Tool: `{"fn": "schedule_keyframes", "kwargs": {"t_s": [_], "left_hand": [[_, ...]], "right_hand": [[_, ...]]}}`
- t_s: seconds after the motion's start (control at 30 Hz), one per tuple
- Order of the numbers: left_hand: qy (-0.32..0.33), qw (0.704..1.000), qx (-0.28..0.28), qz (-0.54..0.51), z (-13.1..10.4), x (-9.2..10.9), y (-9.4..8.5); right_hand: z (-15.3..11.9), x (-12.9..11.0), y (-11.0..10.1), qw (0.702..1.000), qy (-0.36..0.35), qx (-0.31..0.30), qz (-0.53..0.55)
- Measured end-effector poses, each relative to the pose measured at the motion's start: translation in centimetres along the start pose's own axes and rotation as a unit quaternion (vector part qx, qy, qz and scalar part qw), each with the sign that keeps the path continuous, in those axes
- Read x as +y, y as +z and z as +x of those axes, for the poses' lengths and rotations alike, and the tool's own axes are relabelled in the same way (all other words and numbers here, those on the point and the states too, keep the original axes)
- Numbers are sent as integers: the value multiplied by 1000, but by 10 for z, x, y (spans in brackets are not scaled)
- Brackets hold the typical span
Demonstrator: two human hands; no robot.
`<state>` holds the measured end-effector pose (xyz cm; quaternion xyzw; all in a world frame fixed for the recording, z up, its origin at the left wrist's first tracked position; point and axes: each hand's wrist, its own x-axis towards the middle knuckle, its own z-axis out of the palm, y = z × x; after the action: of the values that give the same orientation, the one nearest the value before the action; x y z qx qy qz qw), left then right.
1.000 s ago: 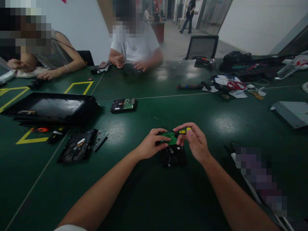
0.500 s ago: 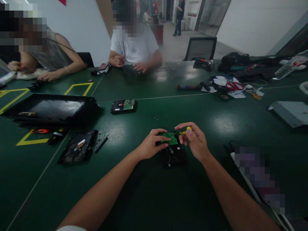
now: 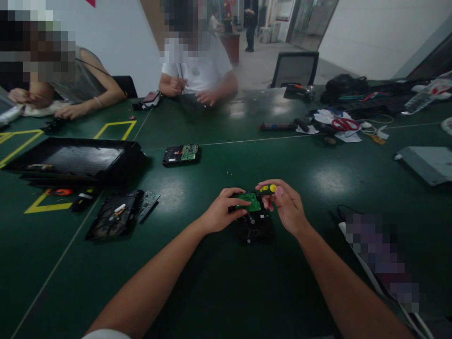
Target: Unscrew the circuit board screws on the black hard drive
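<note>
A black hard drive point(image 3: 256, 229) with a green circuit board point(image 3: 253, 201) on its far half lies on the green table in front of me. My left hand point(image 3: 223, 211) rests on the drive's left side, thumb and fingers around its edge and on the board. Above the board's right edge, my right hand point(image 3: 284, 203) is closed on a black and yellow screwdriver handle point(image 3: 268, 189), held between thumb and fingers. The tool's tip cannot be made out.
Another drive point(image 3: 181, 154) lies ahead to the left. An opened drive point(image 3: 115, 216) with a loose board point(image 3: 149, 206) is nearer left, below a black tray point(image 3: 81, 157). Cables and scissors point(image 3: 346, 125) lie far right, a grey metal box point(image 3: 425, 162) nearer. Two people sit across the table.
The screwdriver handle has turned in my right hand, so more of its black and yellow side shows. My left hand stays on the drive.
</note>
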<state>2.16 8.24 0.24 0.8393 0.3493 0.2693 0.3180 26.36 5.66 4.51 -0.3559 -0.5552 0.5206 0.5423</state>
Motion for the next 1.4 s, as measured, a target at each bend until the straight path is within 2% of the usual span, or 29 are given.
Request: {"fn": "schedule_keyframes", "kwargs": {"t_s": [0.17, 0.43, 0.77, 0.97, 1.4], "left_hand": [[2, 1000, 3, -1, 0, -2, 1], [0, 1000, 7, -2, 1, 1, 0], [0, 1000, 2, 0, 0, 0, 0], [-3, 1000, 0, 1, 1, -1, 1], [-1, 1000, 1, -7, 0, -4, 4]], "right_hand": [[-2, -3, 0, 1000, 2, -12, -19], [-1, -2, 1, 999, 6, -3, 48], [-1, -2, 0, 999, 6, -19, 28], [-1, -2, 1, 999, 20, -7, 48], [-2, 2, -3, 998, 15, -43, 51]]}}
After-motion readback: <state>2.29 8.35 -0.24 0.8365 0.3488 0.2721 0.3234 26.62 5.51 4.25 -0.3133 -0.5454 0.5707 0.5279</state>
